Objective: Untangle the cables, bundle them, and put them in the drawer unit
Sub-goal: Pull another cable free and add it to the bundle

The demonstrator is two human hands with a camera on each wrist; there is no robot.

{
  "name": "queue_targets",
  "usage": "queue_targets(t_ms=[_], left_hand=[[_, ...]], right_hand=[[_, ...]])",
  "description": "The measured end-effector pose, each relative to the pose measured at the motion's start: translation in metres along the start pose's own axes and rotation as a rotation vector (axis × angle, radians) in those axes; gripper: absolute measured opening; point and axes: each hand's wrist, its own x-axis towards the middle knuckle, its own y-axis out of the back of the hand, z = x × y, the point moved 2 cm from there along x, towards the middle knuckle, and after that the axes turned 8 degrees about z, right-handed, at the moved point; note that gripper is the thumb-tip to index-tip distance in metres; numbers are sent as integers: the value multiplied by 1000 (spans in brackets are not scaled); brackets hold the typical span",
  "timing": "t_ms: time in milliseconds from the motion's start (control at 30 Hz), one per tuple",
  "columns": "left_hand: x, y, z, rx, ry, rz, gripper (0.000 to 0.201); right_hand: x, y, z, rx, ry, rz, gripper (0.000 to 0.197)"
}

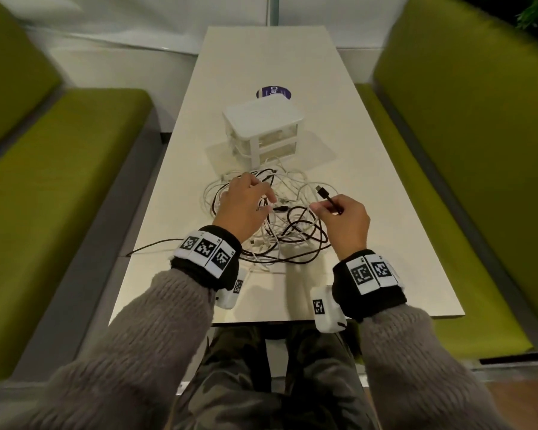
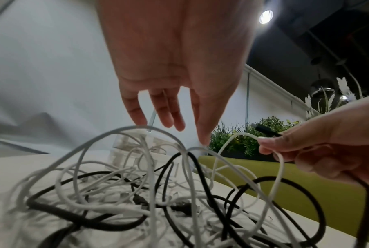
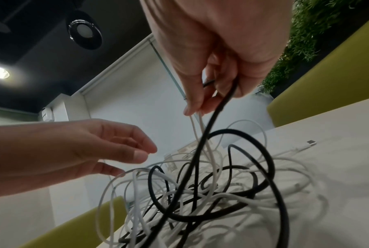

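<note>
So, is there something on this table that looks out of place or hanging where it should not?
Yes. One black cable leaves the tangled pile and runs leftward off the near-left edge of the table, so its end lies past the edge. The right hand holds another black cable end; the left hand hovers over the pile.

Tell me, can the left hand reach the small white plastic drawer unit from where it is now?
Probably yes. The left hand hangs open over the tangled black and white cables, and the white plastic drawer unit stands just beyond them, with only that low pile between.
</note>
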Motion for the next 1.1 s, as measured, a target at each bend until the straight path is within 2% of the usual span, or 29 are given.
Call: queue_targets(t_ms=[133,233,333,433,600,733,933,1000,1100], left_hand=[[22,1,7,-46,57,-14,16],[38,-13,18,72,-10,-212,20],[46,-40,23,352,-101,-378,21],[50,-60,17,503,-107,-404,24],[48,-75,8,537,-34,-454,27],[53,-69,7,340,7,-373,22],[55,-17,23,-227,106,-76,11],[51,-2,30,-386,90,-37,7],[42,7,30,-501,110,-41,9]], right_hand=[[-2,-2,-1,14,-3,6,14],[-3,-3,0,17,-16,19,13],[-4,-4,2,25,-34,27,14],[-4,-2,6,44,-47,43,15],[-2,-2,12,62,-65,60,17],[-1,-2,12,65,-75,63,16],[1,-6,14,80,-102,59,18],[0,-10,11,78,-107,46,17],[-3,-10,-2,135,-55,77,17]])
